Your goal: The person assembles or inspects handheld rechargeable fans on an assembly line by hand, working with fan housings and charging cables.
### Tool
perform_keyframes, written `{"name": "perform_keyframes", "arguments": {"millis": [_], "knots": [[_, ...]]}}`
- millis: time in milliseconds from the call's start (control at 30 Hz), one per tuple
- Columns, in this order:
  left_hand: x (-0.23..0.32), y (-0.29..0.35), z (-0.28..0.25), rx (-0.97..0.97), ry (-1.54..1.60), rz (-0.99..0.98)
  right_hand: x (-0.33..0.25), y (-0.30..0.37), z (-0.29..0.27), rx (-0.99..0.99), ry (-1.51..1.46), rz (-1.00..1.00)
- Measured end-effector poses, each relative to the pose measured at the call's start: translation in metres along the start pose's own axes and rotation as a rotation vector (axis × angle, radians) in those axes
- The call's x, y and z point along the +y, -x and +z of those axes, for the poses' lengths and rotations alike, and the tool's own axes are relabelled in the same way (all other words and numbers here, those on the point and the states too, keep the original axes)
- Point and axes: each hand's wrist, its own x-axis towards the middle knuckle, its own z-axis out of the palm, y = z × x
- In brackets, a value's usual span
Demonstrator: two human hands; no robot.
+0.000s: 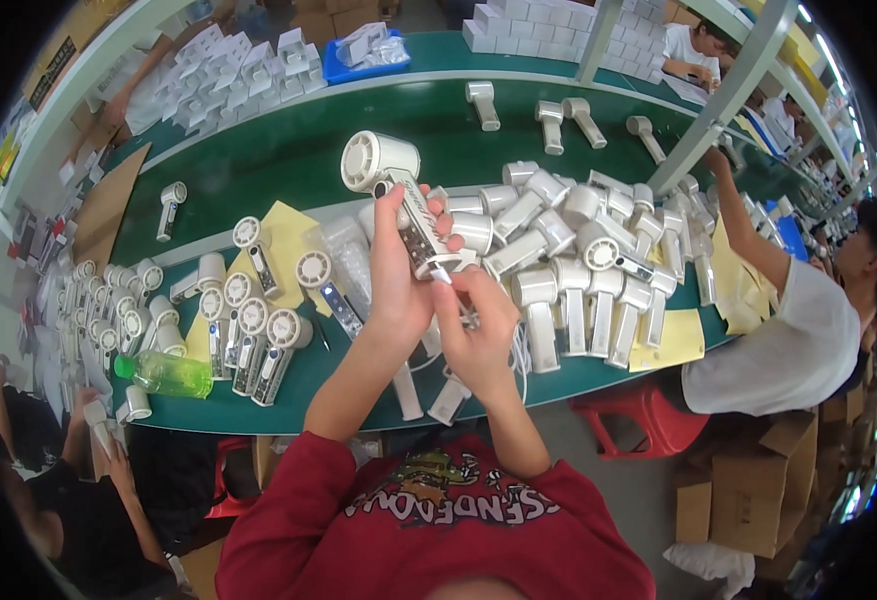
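I have a white handheld fan (420, 215) raised above the near green surface (198, 412), tilted, its round head toward the upper left. The left hand (398, 270) is wrapped around its handle. The right hand (483, 325) pinches a small white connector (440, 273) at the handle's lower end; I can't tell whether it is seated. A white cable (521, 362) hangs just below that hand. To the right I see a heap of white fans (558, 265), partly over yellow paper (670, 341). To the left, near a green-tinted bottle (173, 373), more fans (253, 318) stand clustered. Farther out, a co-worker in a white shirt (773, 345) sits on a red stool (643, 425).
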Motion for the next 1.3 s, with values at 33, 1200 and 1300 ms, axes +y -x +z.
{"name": "perform_keyframes", "arguments": {"millis": [33,1200,1300], "knots": [[0.000,0.002,-0.004,0.003,0.051,-0.027,-0.001,0.004,-0.001,-0.025,0.045,-0.078],[0.015,-0.018,-0.034,-0.287,-0.669,0.133,0.006,0.025,0.001,-0.157,-0.197,0.396],[0.015,-0.019,-0.035,-0.299,-0.652,0.111,0.007,0.025,-0.001,-0.173,-0.223,0.431]]}}
